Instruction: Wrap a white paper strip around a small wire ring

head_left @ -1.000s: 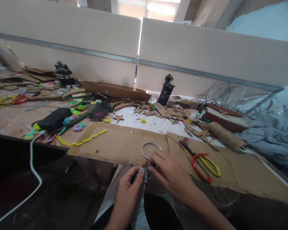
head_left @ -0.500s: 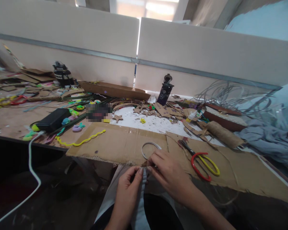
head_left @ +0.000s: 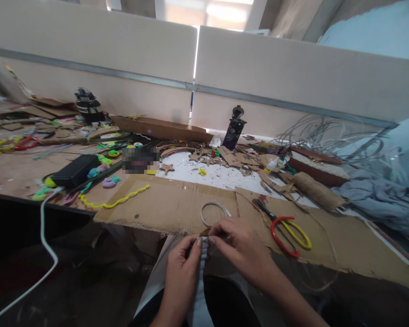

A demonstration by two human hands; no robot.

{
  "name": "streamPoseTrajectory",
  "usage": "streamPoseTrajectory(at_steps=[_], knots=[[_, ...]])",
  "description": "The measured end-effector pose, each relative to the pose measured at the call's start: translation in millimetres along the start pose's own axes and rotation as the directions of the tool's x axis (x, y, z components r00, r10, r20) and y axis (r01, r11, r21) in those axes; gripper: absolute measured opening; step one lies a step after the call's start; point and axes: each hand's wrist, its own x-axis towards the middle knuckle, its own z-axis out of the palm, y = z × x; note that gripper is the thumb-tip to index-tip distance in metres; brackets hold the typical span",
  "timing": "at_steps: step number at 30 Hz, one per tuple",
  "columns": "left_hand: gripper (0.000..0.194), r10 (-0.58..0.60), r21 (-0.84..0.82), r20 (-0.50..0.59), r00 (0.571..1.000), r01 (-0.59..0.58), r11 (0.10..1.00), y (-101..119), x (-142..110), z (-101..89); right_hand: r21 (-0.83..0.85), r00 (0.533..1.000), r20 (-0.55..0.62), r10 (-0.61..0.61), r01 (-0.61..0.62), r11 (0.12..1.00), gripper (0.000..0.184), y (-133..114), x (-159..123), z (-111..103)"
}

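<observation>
Both hands meet over my lap, at the front edge of a cardboard sheet. My left hand is closed, thumb and fingers pinching a small brown piece that looks like cardboard. From the other side my right hand grips the same piece between thumb and curled fingers. Part of it is hidden by the fingers. A white ring lies on the cardboard just beyond my right hand. To the right rest scissors with one red and one yellow handle loop.
A yellow pipe cleaner and a black box with a white cable lie left. Cardboard scraps, a star cutout, a dark open-lidded bottle, a twine roll and grey cloth stand or lie farther back.
Little differs. My right hand has shifted very slightly at the pinched piece, and the left hand holds almost the same place.
</observation>
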Motion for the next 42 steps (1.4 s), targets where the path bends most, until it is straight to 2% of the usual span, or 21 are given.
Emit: streamPoseTrajectory(at_steps=[5, 8, 13, 17, 26, 29, 37, 39, 42], knots=[[0.028, -0.085, -0.106, -0.022, 0.996, 0.082, 0.991, 0.9, 0.9, 0.6, 0.118, 0.992, -0.089, 0.095, -0.084, 0.989, 0.007, 10.5, -2.2, -1.3], [0.028, -0.079, -0.111, -0.018, 0.997, 0.077, 0.991, 0.3, 0.4, 0.2, 0.146, 0.996, -0.053, 0.077, -0.068, 0.987, 0.004, 13.4, -2.4, -1.7], [0.024, -0.026, -0.031, -0.015, 1.0, 0.026, 0.999, 0.0, -1.3, -1.5, 0.134, 0.999, -0.031, 0.041, -0.036, 0.99, 0.011, 12.6, 0.8, 0.6], [0.023, -0.002, -0.004, -0.007, 1.0, 0.002, 1.0, 0.4, -1.4, -1.8, 0.109, 1.0, -0.013, -0.001, 0.003, 0.994, 0.003, 12.6, 4.3, 3.0], [0.027, -0.091, -0.153, 0.047, 0.995, 0.097, 0.984, 0.4, -1.2, -0.6, 0.273, 1.0, 0.017, 0.009, -0.014, 0.962, 0.014, 17.5, 7.5, 7.7], [0.028, -0.125, -0.177, 0.107, 0.986, 0.142, 0.974, -2.7, 1.1, -3.2, 0.262, 1.0, 0.021, 0.021, -0.026, 0.965, 0.015, 15.8, 6.7, 6.5], [0.029, -0.113, -0.163, 0.176, 0.978, 0.142, 0.976, -2.2, 7.2, -4.8, 0.169, 0.999, 0.016, -0.039, 0.036, 0.985, 0.015, 9.6, 4.9, 1.0], [0.03, -0.138, -0.173, 0.152, 0.979, 0.164, 0.971, -3.2, 7.3, -6.0, 0.14, 0.998, -0.029, -0.049, 0.053, 0.989, 0.012, 11.5, 2.8, -3.5], [0.032, -0.201, -0.172, 0.084, 0.976, 0.213, 0.962, -4.6, 7.0, -7.5, 0.03, 0.985, -0.17, -0.013, 0.018, 0.999, 0.02, 24.2, -5.8, -16.4]])
